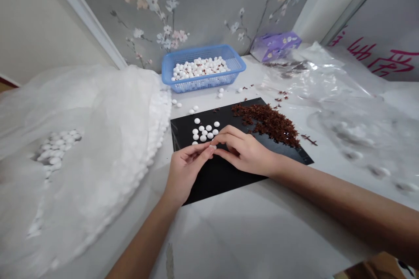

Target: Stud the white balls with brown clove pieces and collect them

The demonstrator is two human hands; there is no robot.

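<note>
My left hand [185,168] and my right hand [242,150] meet over a black mat [225,174] on the white table. Both pinch one small white bead [212,146] between their fingertips. Just beyond the fingers lies a cluster of several white beads [205,131] on the mat. A heap of small dark red-brown pieces [271,123] covers the mat's far right part. Whether my right fingers also hold one of those pieces is hidden.
A blue basket [203,80] with white beads stands at the back. A large white mesh bag [81,152] of beads fills the left. Clear plastic bags [343,100] lie on the right, a purple packet [275,45] behind them. Stray beads [221,92] lie near the basket.
</note>
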